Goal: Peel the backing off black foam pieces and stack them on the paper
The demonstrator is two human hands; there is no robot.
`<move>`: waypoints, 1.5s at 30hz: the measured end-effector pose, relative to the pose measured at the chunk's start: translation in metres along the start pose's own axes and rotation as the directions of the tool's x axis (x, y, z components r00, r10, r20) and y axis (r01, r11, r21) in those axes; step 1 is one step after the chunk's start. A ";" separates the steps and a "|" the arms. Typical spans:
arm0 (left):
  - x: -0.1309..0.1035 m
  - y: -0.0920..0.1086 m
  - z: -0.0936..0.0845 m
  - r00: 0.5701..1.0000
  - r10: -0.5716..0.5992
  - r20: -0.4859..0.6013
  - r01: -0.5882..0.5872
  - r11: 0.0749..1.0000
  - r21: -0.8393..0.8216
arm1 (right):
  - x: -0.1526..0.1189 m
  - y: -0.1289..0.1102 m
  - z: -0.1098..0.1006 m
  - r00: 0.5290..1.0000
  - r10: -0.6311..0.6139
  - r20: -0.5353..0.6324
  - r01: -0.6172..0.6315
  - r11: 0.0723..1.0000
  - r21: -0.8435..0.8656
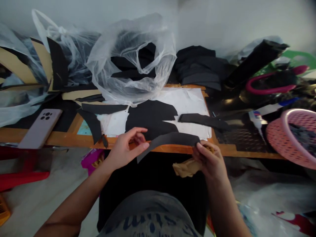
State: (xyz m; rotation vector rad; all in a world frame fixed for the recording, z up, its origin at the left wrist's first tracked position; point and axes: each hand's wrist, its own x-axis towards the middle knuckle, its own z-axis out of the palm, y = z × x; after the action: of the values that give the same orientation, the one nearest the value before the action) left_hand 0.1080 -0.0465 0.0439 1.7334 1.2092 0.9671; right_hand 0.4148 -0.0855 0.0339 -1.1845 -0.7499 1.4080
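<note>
A curved black strip (pixel 172 139) of thin sheet material is held at its right end by my right hand (pixel 209 158), the thumb pressed on top. Crumpled tan paper or tape (pixel 187 168) hangs from the same hand. My left hand (pixel 128 148) is by the strip's left end, fingers apart and slightly bent, thumb near its edge. Beyond them a larger black cut piece (pixel 150 115) lies on white paper (pixel 192 98). To its right rests another black strip (pixel 202 120); to its left, a curved black piece (pixel 91 125).
A clear plastic bag (pixel 98 75) of black pieces stands at the back, beside a stack of black pieces (pixel 198 65). A phone (pixel 40 128) lies at left. On the right are a glue tube (pixel 258 121) and a pink basket (pixel 278 138). The wooden table edge (pixel 232 150) runs before me.
</note>
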 end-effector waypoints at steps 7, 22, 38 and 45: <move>-0.014 -0.020 -0.012 0.966 -0.169 -0.195 0.177 0.984 0.025 | 0.010 0.006 0.030 0.950 -0.309 0.032 0.263 0.745 -0.613; -0.010 -0.037 -0.007 0.945 -0.084 -0.316 0.192 0.924 0.329 | 0.025 0.015 0.040 0.897 -0.385 0.220 0.272 0.088 -0.958; -0.006 -0.031 -0.006 0.956 -0.078 -0.283 0.209 0.859 0.467 | 0.024 0.017 0.044 0.900 -0.374 0.226 0.248 0.010 -0.969; -0.006 -0.030 -0.006 0.962 -0.068 -0.264 0.196 0.844 0.500 | 0.020 0.017 0.044 0.895 -0.379 0.236 0.251 -0.010 -0.968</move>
State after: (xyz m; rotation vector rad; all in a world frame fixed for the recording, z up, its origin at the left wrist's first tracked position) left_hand 0.0906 -0.0441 0.0187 1.9431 1.8620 0.8220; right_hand 0.3697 -0.0618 0.0261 -1.8949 -1.9863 0.1618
